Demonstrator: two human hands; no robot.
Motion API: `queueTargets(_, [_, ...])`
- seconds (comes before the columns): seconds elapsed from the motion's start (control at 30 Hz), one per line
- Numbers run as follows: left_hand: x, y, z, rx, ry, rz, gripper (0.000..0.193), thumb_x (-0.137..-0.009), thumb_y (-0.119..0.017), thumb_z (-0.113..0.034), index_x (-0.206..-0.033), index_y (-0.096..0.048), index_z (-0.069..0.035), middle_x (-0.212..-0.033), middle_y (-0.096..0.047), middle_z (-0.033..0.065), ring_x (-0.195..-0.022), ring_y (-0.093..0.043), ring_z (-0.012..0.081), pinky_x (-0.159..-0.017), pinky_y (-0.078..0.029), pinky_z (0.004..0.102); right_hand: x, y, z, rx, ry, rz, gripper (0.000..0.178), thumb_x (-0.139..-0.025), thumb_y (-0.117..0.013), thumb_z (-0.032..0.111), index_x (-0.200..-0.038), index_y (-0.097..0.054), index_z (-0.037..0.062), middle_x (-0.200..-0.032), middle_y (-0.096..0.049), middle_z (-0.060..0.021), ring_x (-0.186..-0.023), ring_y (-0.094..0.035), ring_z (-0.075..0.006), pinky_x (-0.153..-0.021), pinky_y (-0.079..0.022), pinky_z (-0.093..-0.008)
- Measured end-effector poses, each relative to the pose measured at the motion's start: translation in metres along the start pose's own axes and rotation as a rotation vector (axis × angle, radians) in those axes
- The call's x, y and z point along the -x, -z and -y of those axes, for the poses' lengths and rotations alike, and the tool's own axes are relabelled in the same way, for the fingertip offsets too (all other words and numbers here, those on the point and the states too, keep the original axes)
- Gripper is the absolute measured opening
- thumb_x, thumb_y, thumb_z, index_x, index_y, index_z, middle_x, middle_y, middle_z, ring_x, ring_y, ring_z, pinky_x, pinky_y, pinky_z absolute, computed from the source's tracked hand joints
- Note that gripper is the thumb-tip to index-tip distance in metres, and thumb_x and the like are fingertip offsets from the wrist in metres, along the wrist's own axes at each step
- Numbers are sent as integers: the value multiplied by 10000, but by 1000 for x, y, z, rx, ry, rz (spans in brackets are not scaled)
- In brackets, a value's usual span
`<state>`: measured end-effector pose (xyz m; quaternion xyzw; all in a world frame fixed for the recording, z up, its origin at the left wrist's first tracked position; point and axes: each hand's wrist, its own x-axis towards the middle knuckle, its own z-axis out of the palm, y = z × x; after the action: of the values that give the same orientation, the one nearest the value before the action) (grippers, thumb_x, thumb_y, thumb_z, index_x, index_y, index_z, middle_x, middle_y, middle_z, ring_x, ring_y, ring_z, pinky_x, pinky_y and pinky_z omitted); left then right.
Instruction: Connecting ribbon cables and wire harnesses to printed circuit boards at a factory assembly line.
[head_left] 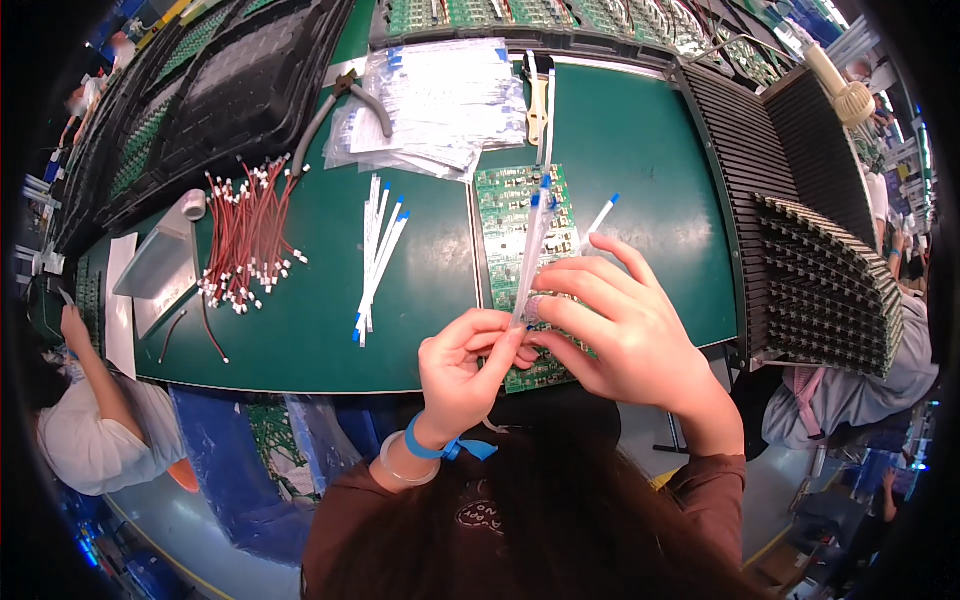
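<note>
A small bundle of flat white ribbon cables with blue ends stands over a green circuit board. My left hand pinches the lower end of the bundle between thumb and fingers. Curled around the bundle's right side, my right hand has its thumb and fingertips against the cables near the left fingertips. Another ribbon cable with a blue end sticks out beside my right index finger; its lower part is hidden. More loose ribbon cables lie on the green table to the left.
Red-and-black wire leads with white connectors are heaped at left, near a tape roll. Cutting pliers rest beside plastic bags. A black slotted rack stands at right. Black trays fill the back left. Other people sit nearby.
</note>
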<state>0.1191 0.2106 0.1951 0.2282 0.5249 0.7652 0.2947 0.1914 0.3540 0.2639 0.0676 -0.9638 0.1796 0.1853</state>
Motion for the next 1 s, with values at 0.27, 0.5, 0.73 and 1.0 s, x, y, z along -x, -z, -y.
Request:
queueTargets(0.27, [2,0,5,-159,-96,-27,52,-785,-571,43,-827,-571,74,-737,-647,99,-657,-634,124,-597,-510,217,-2,-4,-10,-342,-227,162,126,-684,-623,58,-742,-511,56,-668,-508,-62,-614,-542,-239,-573,-445,-327])
queueTargets(0.5, [-3,8,4,-575,-399,158,148,-679,-631,48,-814,-603,-5,-795,-644,116,-698,-641,220,-600,-512,272,-19,11,-65,-59,-140,58,108,-675,-607,16,-716,-509,39,-631,-491,-70,-543,-527,-226,-481,-418,-312])
queueTargets(0.73, [-7,3,8,-668,-497,260,159,-652,-643,58,-803,-618,14,-865,-643,136,-688,-642,208,-588,-521,266,-47,1,-89,192,61,194,154,-676,-619,77,-735,-481,43,-683,-488,-64,-637,-531,-240,-511,-430,-345])
queueTargets(1.0, [-4,6,12,-625,-529,302,192,-631,-632,70,-820,-604,57,-831,-625,169,-757,-640,245,-621,-536,288,-55,-6,-89,248,68,309,152,-667,-616,69,-722,-478,36,-684,-499,-68,-653,-539,-247,-526,-440,-339])
